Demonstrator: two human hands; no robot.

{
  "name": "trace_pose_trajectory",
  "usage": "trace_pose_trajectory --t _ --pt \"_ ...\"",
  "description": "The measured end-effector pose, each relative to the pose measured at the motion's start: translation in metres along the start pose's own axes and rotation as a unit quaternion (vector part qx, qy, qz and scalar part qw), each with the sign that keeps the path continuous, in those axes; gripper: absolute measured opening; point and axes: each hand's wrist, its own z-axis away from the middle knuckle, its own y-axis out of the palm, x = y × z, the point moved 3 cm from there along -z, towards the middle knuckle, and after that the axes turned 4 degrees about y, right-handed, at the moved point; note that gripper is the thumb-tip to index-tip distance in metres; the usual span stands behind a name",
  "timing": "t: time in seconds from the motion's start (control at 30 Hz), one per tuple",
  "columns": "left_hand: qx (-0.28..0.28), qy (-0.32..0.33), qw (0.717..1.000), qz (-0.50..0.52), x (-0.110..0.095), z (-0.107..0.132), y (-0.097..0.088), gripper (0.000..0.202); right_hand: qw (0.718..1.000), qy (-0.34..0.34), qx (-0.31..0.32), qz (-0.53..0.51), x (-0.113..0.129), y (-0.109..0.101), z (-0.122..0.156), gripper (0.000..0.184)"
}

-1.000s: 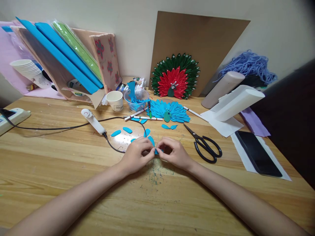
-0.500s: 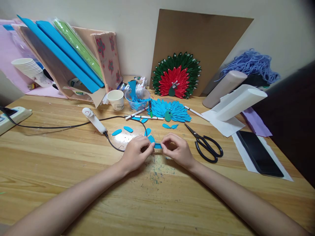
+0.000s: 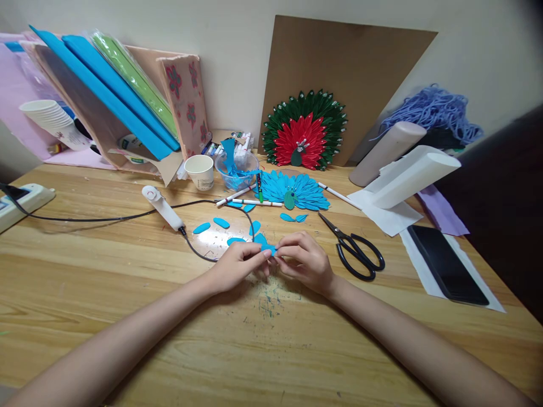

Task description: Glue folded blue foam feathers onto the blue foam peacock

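Observation:
My left hand point(image 3: 237, 265) and my right hand point(image 3: 303, 260) meet at the middle of the wooden table point(image 3: 127, 316), fingertips pinched together on a small blue paper strip point(image 3: 268, 249). Several loose blue petals point(image 3: 212, 225) lie just beyond my hands. A blue paper peacock fan point(image 3: 294, 191) lies flat further back. A red and green peacock fan point(image 3: 303, 130) leans on a brown board point(image 3: 348, 62). Black scissors point(image 3: 354, 249) lie just right of my right hand.
A white corded tool point(image 3: 163, 208) with its black cable point(image 3: 85, 217) lies at left, a power strip point(image 3: 21, 200) at the far left. A paper cup point(image 3: 200, 172), a plastic bowl point(image 3: 236, 168), markers point(image 3: 250, 202), rolled papers point(image 3: 106, 96), a phone point(image 3: 447, 264) and white rolls point(image 3: 411, 175) surround the spot.
My fingers have come back together on the blue strip, which now sits folded smaller between them. The left hand's fingers have stretched forward a little.

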Motion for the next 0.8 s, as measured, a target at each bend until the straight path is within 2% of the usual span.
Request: trace_pose_trajectory --t 0.2,0.3,0.5,0.8 --pt "-0.024 -0.001 1.0 -0.007 0.001 -0.001 -0.003 0.037 1.0 0.01 0.013 -0.022 -0.001 0.001 -0.001 0.012" --pt "-0.03 0.001 0.999 -0.016 0.002 -0.001 -0.003 0.037 0.994 0.059 0.037 -0.081 -0.003 0.003 -0.002 0.008" --pt "-0.022 -0.003 0.999 -0.042 0.002 -0.001 -0.001 0.039 0.964 0.176 0.089 -0.181 -0.008 0.007 -0.003 0.003" --pt "-0.015 0.023 0.99 -0.135 0.0 -0.001 0.002 0.039 0.952 0.209 0.079 -0.21 -0.011 0.008 -0.004 0.002"
